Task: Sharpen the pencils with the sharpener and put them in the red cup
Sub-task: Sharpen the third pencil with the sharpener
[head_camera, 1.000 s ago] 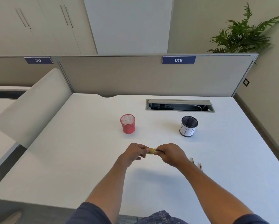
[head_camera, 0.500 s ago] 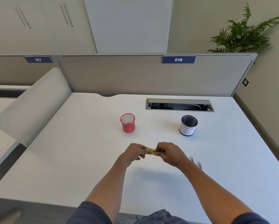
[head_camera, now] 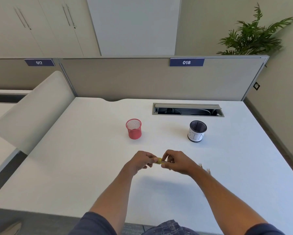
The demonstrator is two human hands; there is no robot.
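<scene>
Fingers (head_camera: 150, 160) pinch sharpener (head_camera: 159, 161) and pencil (head_camera: 167, 161); red cup (head_camera: 133, 131) looks empty

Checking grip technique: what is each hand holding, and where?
Left hand pinches the yellow sharpener by its body; right hand grips the pencil by its shaft, near the sharpener.

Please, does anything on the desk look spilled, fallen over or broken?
Nothing stands out. The red cup and black cup stand upright, two pencils lie flat, and both hands hold the sharpener.
</scene>
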